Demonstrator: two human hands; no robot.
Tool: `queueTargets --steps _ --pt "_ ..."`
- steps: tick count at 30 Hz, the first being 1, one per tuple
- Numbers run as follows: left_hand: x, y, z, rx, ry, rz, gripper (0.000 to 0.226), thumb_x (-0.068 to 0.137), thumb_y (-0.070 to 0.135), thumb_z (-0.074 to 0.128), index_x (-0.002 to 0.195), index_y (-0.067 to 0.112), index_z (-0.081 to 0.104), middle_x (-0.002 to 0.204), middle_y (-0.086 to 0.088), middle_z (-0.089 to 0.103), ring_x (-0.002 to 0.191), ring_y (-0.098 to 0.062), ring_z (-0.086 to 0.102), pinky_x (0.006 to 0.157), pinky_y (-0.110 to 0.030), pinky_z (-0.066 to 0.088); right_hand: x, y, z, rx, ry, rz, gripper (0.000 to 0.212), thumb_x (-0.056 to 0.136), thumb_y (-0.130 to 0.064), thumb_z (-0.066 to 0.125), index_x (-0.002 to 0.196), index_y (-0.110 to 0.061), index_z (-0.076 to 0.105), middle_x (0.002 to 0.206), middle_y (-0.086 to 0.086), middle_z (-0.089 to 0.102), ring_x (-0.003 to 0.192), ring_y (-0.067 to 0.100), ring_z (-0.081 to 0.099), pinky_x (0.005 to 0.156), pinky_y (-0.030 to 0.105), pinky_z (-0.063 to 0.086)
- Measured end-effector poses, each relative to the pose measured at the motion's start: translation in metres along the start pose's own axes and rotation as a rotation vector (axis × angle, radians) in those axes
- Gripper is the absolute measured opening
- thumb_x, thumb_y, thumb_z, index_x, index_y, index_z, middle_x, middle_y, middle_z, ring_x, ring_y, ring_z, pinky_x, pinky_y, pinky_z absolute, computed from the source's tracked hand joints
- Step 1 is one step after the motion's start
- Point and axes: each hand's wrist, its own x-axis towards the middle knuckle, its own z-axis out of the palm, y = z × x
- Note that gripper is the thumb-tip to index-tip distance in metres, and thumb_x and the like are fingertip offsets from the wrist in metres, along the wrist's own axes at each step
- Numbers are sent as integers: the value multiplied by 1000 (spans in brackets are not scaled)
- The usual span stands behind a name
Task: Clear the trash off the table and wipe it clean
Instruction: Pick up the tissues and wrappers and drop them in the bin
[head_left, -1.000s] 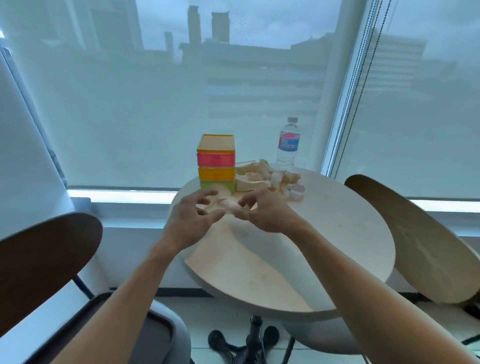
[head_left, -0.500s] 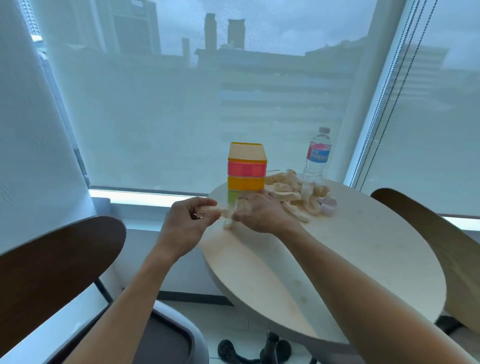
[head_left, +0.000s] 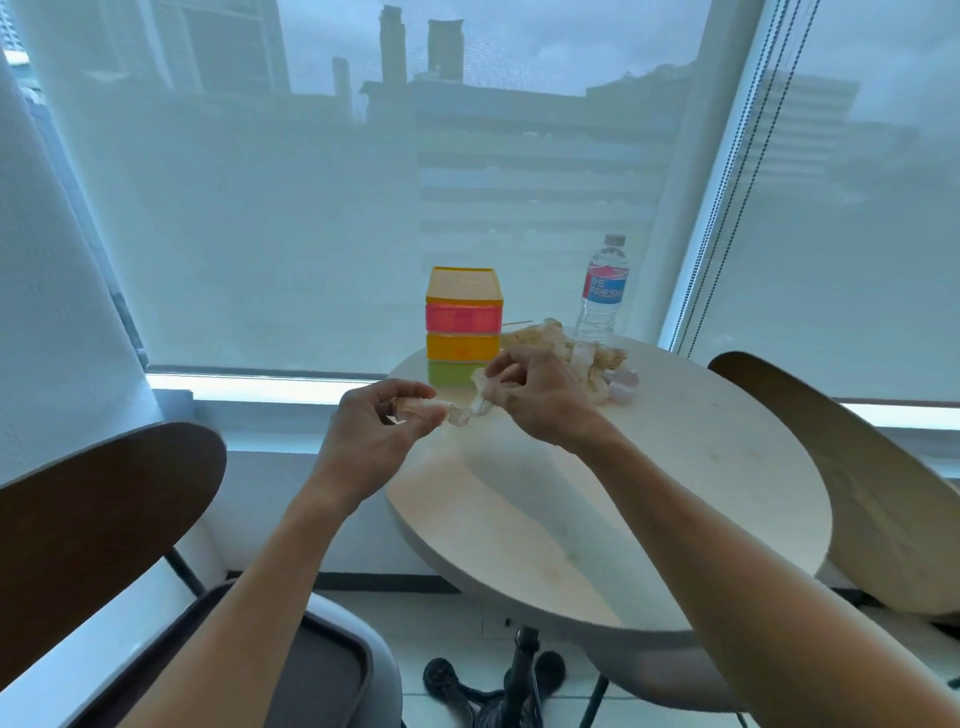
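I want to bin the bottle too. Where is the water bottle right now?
In the head view, the water bottle stands upright at the table's far edge by the window, right of the stacked coloured boxes, just behind the crumpled trash pile.

We see a round, pale table (head_left: 675, 467) on a black pedestal foot. Taking the stacked box (head_left: 464, 325) of yellow, pink, orange and green tiers as our landmark, at the table's far edge by the window: just right of it lies a heap of crumpled brownish paper trash (head_left: 587, 353); behind that heap stands an upright clear water bottle (head_left: 601, 291). A small pale scrap (head_left: 623, 384) sits at the heap's right end. Faint stains mark the near tabletop.
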Motion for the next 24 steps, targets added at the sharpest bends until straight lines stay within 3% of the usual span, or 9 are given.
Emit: queueTargets --steps 4,9,13,17,21,24 --pt "-12 22 30 -44 -75 42 20 77 28 79 96 29 73 97 2 74 91 -16 69 82 -34 56 -27 14 -38 93 92 41 15 84 -17 72 97 -16 65 77 0 65 66 8 57 60 22 43" --pt "-29 49 72 -89 -149 84 14 75 27 81 87 31 74 87 5 76 85 -17 71 82 -35 57 -69 36 -86 148 195 110 12 83 -19 73 94 -17 68 76 -3 64 67 8 57 63 21 43" --pt "-46 74 113 -110 -234 114 14 74 25 83 86 30 76 82 3 76 86 -27 70 78 -37 56 -111 61 -129 195 275 189 10 84 -21 73 93 -20 67 80 -1 69 72 12 61 62 23 44" --pt "-67 98 154 -130 -338 139 15 74 25 81 88 29 75 84 5 76 85 -15 72 75 -25 52 -159 93 -168 258 364 266 19 84 -28 75 98 -19 68 76 -4 68 71 8 60 70 23 49" --pt "-93 118 193 -105 -442 181 16 76 25 79 92 26 75 89 5 76 87 -12 72 83 -32 56 -213 130 -200 237 412 362 16 84 -25 75 98 -20 69 80 -7 68 76 5 62 69 16 48" --pt "-114 127 222 -80 -493 198 15 77 25 80 91 26 76 89 4 76 85 -13 72 85 -36 58 -252 166 -219 188 374 446 14 85 -22 75 97 -18 69 87 -3 68 85 9 64 72 19 49"
